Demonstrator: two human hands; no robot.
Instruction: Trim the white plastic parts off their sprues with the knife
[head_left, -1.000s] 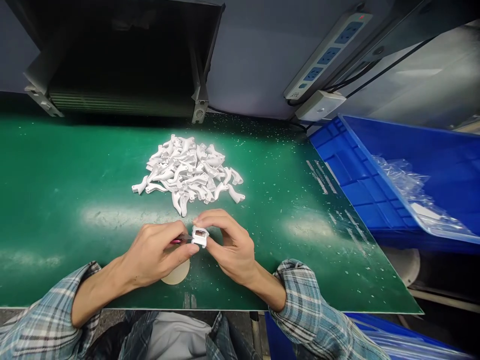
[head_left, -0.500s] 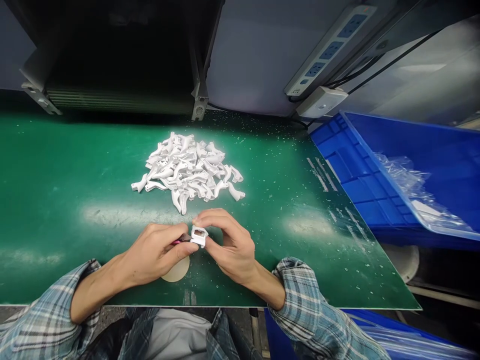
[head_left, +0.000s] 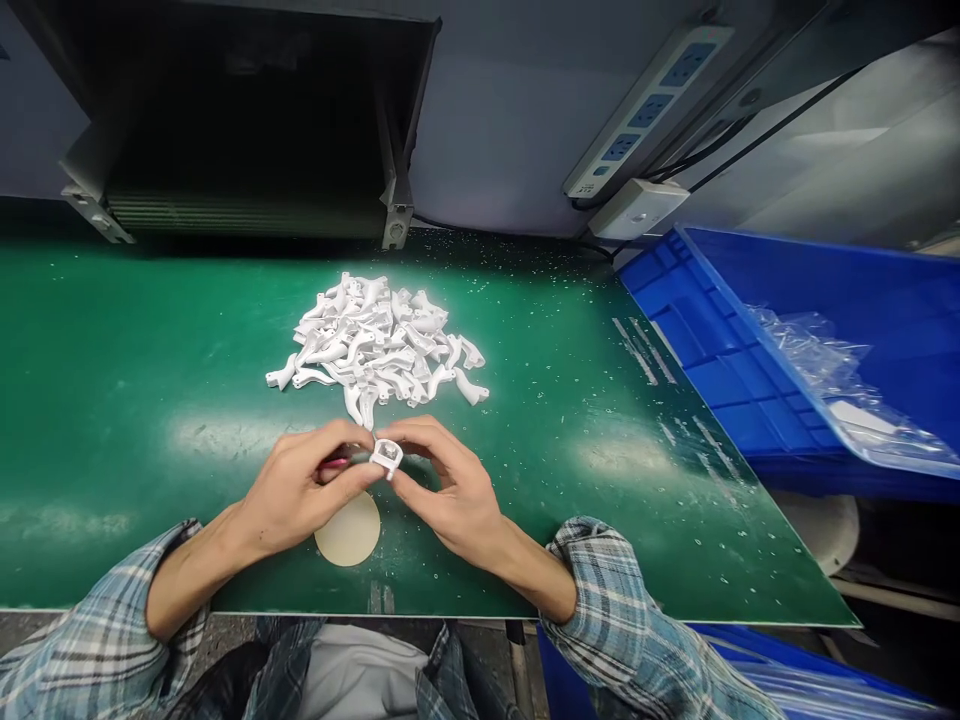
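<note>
Between my hands is a small white plastic part (head_left: 386, 455) with a hollow end facing up. My left hand (head_left: 304, 490) pinches its left side with thumb and fingertips. Tucked in that palm is a tool with a pink-red handle (head_left: 334, 464), mostly hidden by the fingers. From the other side my right hand (head_left: 450, 490) pinches the same part with thumb and forefinger. Just beyond my fingertips lies a heap of white curved plastic parts (head_left: 382, 340). A round cream-coloured disc (head_left: 349, 530) shows on the table below my left hand.
The green tabletop (head_left: 562, 400) carries scattered white specks. A blue bin (head_left: 697, 340) with clear plastic bags (head_left: 817, 360) stands at the right. At the back are a dark machine opening (head_left: 247, 210), a power strip (head_left: 649, 110) and a white box (head_left: 637, 208) with cables.
The white part has turned in my fingers and moved slightly left and up. My left fingertips now grip it directly, while the tool has drawn back into the palm. The view has shifted slightly.
</note>
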